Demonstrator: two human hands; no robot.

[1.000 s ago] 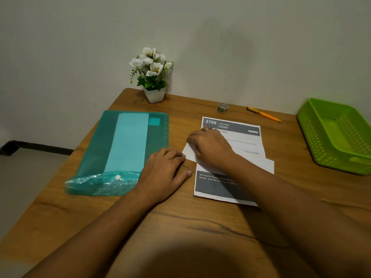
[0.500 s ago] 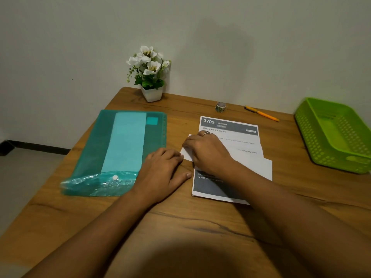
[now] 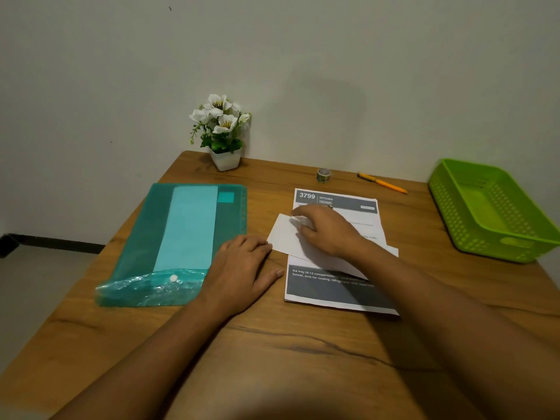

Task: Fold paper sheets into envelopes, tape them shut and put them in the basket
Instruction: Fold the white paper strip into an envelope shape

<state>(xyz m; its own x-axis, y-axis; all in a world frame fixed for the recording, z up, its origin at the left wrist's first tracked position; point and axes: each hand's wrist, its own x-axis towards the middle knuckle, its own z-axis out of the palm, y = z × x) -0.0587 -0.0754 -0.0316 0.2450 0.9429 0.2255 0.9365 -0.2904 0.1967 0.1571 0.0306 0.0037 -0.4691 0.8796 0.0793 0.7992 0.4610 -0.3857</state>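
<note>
A plain home or office desk: wooden tabletop [image 3: 272, 359] against a bare wall [image 3: 333, 71], flowers [image 3: 222, 128] at eleven o'clock, folder [image 3: 181, 237] at nine, tape [image 3: 323, 175] and pen [image 3: 382, 183] at twelve, basket [image 3: 445, 204] at two.

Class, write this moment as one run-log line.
stage: folding | right hand: presses folded flap of printed white paper sheet | left hand: rests on wooden table | small tape roll, green plastic basket: untouched
</note>
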